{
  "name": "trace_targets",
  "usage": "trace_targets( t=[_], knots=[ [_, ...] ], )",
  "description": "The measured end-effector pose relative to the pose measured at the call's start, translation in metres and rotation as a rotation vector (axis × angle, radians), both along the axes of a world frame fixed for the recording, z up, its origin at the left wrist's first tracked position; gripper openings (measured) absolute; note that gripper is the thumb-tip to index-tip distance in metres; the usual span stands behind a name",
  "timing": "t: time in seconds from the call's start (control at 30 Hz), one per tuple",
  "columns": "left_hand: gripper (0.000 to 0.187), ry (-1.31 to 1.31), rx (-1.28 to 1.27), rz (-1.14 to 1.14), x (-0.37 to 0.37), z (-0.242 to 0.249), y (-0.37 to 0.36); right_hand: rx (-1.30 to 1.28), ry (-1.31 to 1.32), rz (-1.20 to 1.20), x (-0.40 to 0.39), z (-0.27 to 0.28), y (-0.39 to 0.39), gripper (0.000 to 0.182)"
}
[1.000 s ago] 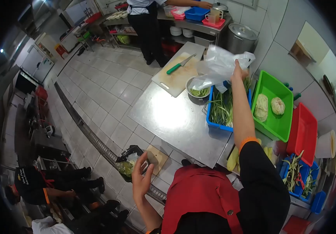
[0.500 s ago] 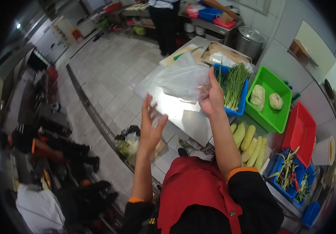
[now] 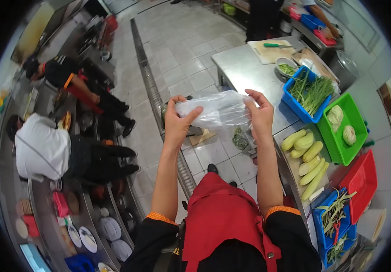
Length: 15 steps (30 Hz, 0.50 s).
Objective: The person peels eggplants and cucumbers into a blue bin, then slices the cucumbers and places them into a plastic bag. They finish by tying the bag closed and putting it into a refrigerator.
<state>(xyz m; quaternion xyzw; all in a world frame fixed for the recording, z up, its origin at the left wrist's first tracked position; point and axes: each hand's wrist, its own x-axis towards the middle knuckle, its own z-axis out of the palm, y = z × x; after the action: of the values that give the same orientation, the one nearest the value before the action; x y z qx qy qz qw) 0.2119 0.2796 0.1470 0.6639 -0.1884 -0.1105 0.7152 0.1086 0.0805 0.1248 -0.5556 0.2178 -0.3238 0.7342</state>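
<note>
A clear plastic bag [image 3: 220, 110] is stretched sideways between my two hands, above the floor in front of my red apron. My left hand [image 3: 179, 119] grips its left end, thumb on top and fingers behind. At the right end, my right hand [image 3: 261, 114] pinches the plastic near the bag's edge. The bag looks flat and crumpled, with nothing visible inside. The steel table [image 3: 250, 68] lies just beyond my right hand.
On the right stand a blue basket of long green stalks [image 3: 308, 93], a green tray [image 3: 347, 131] with two pale cabbages, several cucumbers [image 3: 311, 167] and a red tray [image 3: 358, 177]. A knife [image 3: 277, 45] lies on a cutting board [image 3: 268, 53]. Two people work at the left counter.
My left hand, open and apart from the bag before, now grips its left end. The bag has come off the table side toward my middle. My view has turned left.
</note>
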Motion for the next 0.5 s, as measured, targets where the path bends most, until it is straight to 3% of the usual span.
trace_targets(
  t=[0.03, 0.13, 0.17, 0.27, 0.3, 0.4, 0.5],
  knots=[
    [0.061, 0.066, -0.006, -0.064, -0.003, 0.005, 0.012, 0.010, -0.007, 0.012, 0.005, 0.000, 0.006, 0.022],
    [0.064, -0.042, 0.030, -0.142, -0.005, 0.004, 0.037, 0.149, -0.016, 0.047, 0.022, 0.000, 0.028, 0.020],
    [0.067, -0.173, 0.104, -0.104, 0.001, -0.005, 0.045, 0.089, 0.041, 0.061, 0.026, -0.003, 0.031, 0.020],
    [0.065, -0.025, 0.159, -0.012, 0.005, -0.009, 0.080, -0.036, 0.104, 0.008, 0.045, -0.024, 0.046, 0.021],
    [0.065, -0.098, 0.269, -0.015, 0.005, -0.011, 0.092, 0.057, 0.047, 0.050, 0.047, -0.032, 0.047, 0.021],
    [0.058, 0.059, 0.451, -0.195, -0.004, -0.030, 0.130, 0.156, 0.059, -0.005, 0.064, -0.062, 0.040, 0.023],
    [0.051, -0.478, 0.653, 0.160, 0.005, -0.097, 0.156, -0.154, 0.113, 0.070, 0.070, -0.096, 0.053, 0.030]
  ],
)
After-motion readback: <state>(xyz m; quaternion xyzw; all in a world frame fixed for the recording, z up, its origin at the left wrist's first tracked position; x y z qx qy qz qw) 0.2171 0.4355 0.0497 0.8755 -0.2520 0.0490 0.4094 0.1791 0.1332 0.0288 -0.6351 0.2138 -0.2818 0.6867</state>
